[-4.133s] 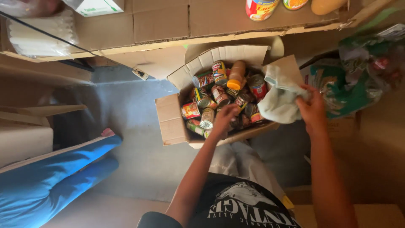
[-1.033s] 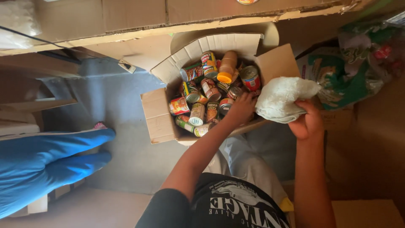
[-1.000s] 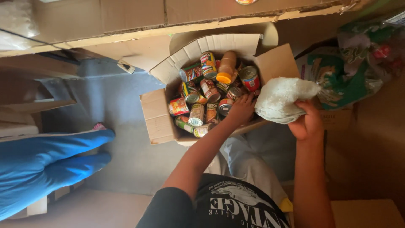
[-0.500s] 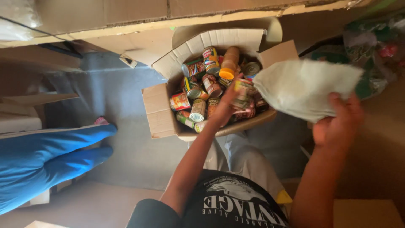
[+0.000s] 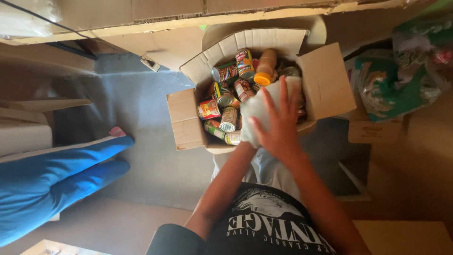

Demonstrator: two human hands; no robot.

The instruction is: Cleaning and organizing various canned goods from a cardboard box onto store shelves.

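Both hands meet over an open cardboard box [image 5: 188,123] that sits on a grey floor [image 5: 141,141] straight ahead of me. Largest in view is that box, its flaps folded outward, with tan cardboard sheets [image 5: 141,19] lying beyond it and a blue-sleeved arm of another person [image 5: 56,179] stretched along the floor to my left, well apart from me. To the right of the box lies a crumpled green and clear plastic bag [image 5: 401,80]. Inside the box, food tins [image 5: 222,106] are packed close together, some upright and some on their sides, with an orange-capped bottle [image 5: 265,68] lying toward the far wall.

A white plastic bag [image 5: 257,108] rests on top of the tins in the right half of the box, bunched, its long side running away from me. My right hand [image 5: 281,127] is spread flat on it, fingers apart and pointing toward the far wall, pressing rather than gripping. My left hand reaches in from the near left and passes beneath the right one; it is hidden there, so I cannot tell whether it is closed on anything. The white bag lies directly under my right palm, so the right hand is clearly the nearer one to it.
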